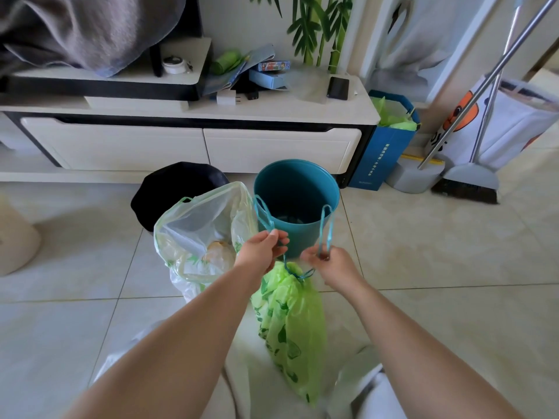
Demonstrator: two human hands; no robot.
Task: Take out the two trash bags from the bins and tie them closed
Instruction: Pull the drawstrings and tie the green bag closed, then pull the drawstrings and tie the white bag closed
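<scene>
Head view: both hands, left [262, 251] and right [328, 263], pinch the green bag's [290, 322] blue drawstring loops [328, 228]; no writing legible

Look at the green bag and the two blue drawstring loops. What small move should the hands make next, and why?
Probably cross the two loops and knot them. The green bag is already cinched at its neck, the left hand and right hand each grip a blue drawstring loop, and no finished knot shows.
</scene>
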